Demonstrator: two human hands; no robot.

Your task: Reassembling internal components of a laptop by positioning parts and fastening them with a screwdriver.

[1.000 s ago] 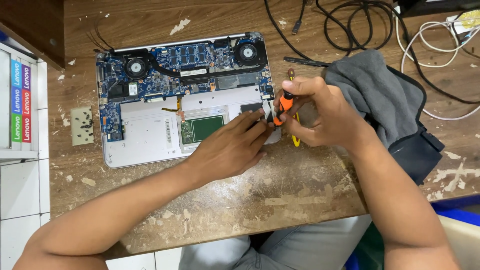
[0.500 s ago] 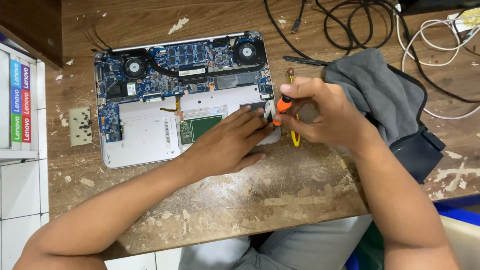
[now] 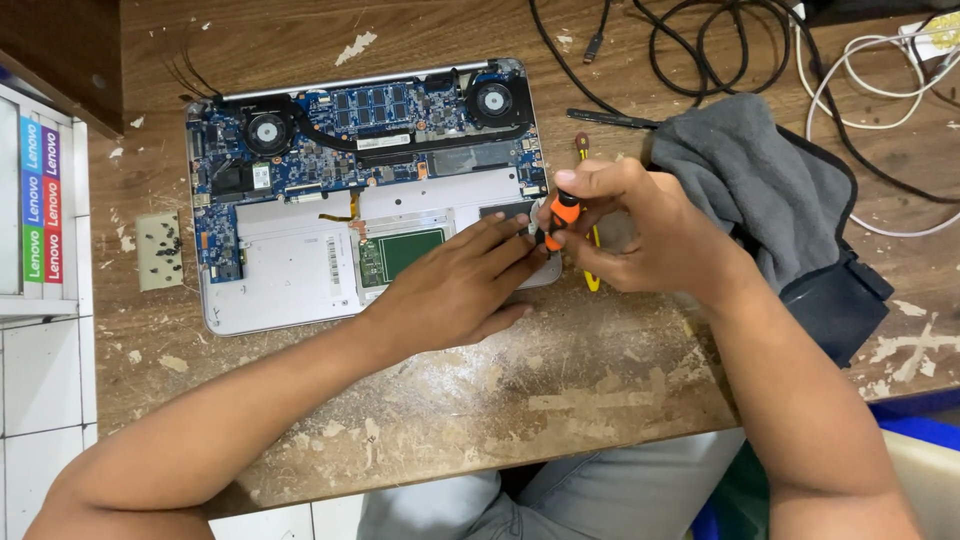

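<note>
The opened laptop [image 3: 365,190] lay on the worn wooden bench [image 3: 500,400], its circuit board and two fans exposed, stretching away from the left hand toward the far-left side. The left hand [image 3: 455,290] rested flat, fingers spread, on the laptop's near-right corner, its fingertips reaching toward the right hand. The right hand [image 3: 640,235] was curled around an orange-handled screwdriver [image 3: 560,218], pinching it between thumb and fingers, tip pointed down at the laptop's right edge just beside the left fingertips. A yellow-handled tool [image 3: 590,265] lay on the bench under the right hand. Just beyond the right wrist sat a grey cloth [image 3: 760,180] over a dark pouch [image 3: 835,300]. Farther off beyond the right hand, black cables [image 3: 700,50] and white cables [image 3: 850,80] looped. Well left of the left hand lay a small pad with screws [image 3: 160,250].
</note>
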